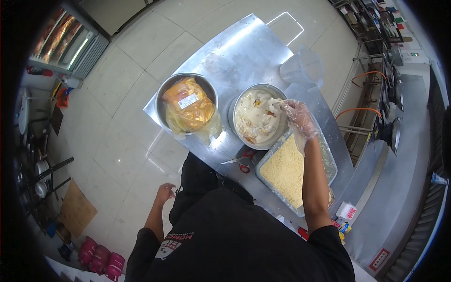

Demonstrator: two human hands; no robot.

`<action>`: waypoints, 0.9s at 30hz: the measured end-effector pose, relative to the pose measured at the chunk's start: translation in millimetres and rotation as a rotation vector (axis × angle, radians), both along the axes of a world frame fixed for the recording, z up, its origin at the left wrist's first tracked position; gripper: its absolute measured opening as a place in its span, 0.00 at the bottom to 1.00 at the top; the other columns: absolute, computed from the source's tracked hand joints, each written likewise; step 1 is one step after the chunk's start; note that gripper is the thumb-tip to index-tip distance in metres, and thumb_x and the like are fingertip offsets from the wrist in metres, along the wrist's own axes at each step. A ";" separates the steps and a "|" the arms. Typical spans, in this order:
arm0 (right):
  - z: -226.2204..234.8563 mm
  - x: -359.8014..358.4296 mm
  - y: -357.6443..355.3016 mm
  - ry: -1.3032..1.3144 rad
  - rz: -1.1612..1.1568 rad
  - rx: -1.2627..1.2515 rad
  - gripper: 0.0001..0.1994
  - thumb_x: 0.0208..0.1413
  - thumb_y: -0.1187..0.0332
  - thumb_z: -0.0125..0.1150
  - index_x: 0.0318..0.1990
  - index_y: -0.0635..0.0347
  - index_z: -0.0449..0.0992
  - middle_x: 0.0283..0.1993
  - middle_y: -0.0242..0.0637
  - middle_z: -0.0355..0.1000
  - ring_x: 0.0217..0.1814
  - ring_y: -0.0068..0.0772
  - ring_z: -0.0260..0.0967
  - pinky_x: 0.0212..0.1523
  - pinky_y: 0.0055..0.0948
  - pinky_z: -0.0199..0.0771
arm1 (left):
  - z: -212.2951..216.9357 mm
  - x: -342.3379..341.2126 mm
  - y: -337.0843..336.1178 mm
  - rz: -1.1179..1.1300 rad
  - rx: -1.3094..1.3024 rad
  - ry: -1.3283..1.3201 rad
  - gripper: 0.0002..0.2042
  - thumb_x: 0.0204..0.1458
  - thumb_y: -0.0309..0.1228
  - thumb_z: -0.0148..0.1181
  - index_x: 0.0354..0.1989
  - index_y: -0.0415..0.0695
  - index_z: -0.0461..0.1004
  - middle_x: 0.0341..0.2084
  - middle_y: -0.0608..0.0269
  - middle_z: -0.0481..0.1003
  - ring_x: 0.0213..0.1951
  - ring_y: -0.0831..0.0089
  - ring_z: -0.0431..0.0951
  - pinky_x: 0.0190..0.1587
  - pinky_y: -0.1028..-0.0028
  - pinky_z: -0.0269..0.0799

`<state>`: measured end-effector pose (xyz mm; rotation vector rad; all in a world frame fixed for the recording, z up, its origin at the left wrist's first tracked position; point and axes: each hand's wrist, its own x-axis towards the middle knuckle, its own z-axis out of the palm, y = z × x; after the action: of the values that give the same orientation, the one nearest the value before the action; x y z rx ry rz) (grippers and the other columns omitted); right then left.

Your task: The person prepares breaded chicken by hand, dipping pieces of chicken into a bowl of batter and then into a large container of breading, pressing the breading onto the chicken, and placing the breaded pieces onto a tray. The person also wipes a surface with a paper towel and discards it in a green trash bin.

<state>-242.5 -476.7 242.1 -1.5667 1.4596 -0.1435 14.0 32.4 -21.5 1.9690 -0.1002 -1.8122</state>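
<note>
My right hand (pixel 299 117), in a clear plastic glove smeared with batter, is over the right rim of a round metal bowl (pixel 231 117). Its closed fingers pinch a whitish batter-coated piece (pixel 276 105). Pale, creamy batter (pixel 251 113) with several coated lumps fills much of the bowl. Just below my right forearm lies a rectangular metal tray (pixel 261 177) holding a bed of pale yellow crumbs (pixel 285 170). My bare left hand (pixel 165 192) hangs away from the table at my left side, loosely open, touching nothing.
Left on the steel table (pixel 230 51) stands another metal bowl (pixel 162 113) with a bagged orange-yellow food package (pixel 188 105). Red-handled scissors (pixel 244 162) lie near the front edge. A clear plastic jug (pixel 303 66) is at the far right. Racks with pans (pixel 390 127) line the right side.
</note>
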 end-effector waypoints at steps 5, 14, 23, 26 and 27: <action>-37.0 -18.8 -10.6 0.144 0.098 -0.047 0.15 0.48 0.61 0.62 0.36 0.65 0.77 0.25 0.33 0.73 0.26 0.19 0.65 0.28 0.26 0.67 | -4.1 0.3 -20.0 -0.090 -0.093 -0.008 0.13 0.55 0.34 0.43 0.38 0.39 0.72 0.21 0.56 0.75 0.18 0.72 0.75 0.17 0.78 0.64; -40.2 -8.4 -8.1 0.280 0.192 -0.202 0.15 0.47 0.59 0.62 0.32 0.63 0.78 0.23 0.35 0.71 0.23 0.22 0.64 0.24 0.26 0.64 | -12.4 3.8 -33.7 -0.025 -0.171 0.021 0.12 0.55 0.31 0.43 0.38 0.36 0.71 0.23 0.54 0.75 0.20 0.71 0.76 0.19 0.76 0.67; -42.3 -7.3 1.0 0.057 0.150 -0.157 0.15 0.48 0.59 0.62 0.33 0.64 0.77 0.23 0.34 0.70 0.24 0.25 0.64 0.25 0.26 0.63 | -4.8 4.1 -33.2 -0.058 -0.131 0.004 0.12 0.55 0.29 0.43 0.38 0.34 0.70 0.28 0.53 0.75 0.27 0.70 0.77 0.23 0.76 0.74; -34.8 -6.5 7.1 0.018 0.090 0.012 0.18 0.50 0.56 0.58 0.34 0.67 0.77 0.26 0.48 0.72 0.27 0.43 0.69 0.29 0.36 0.66 | -6.8 6.6 -31.8 -0.081 -0.109 0.015 0.12 0.55 0.30 0.44 0.38 0.34 0.70 0.28 0.53 0.75 0.27 0.69 0.77 0.23 0.76 0.74; -35.8 -9.0 6.2 0.046 0.089 0.062 0.17 0.51 0.58 0.56 0.33 0.67 0.76 0.27 0.50 0.72 0.28 0.50 0.69 0.30 0.38 0.65 | -6.4 7.1 -35.6 -0.108 -0.089 0.027 0.12 0.55 0.30 0.44 0.38 0.34 0.70 0.29 0.53 0.75 0.27 0.69 0.77 0.23 0.76 0.74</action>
<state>-251.5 -470.5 206.3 -1.5902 1.4139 -0.0107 21.0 -3.2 -27.9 1.9098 -0.2780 -1.8678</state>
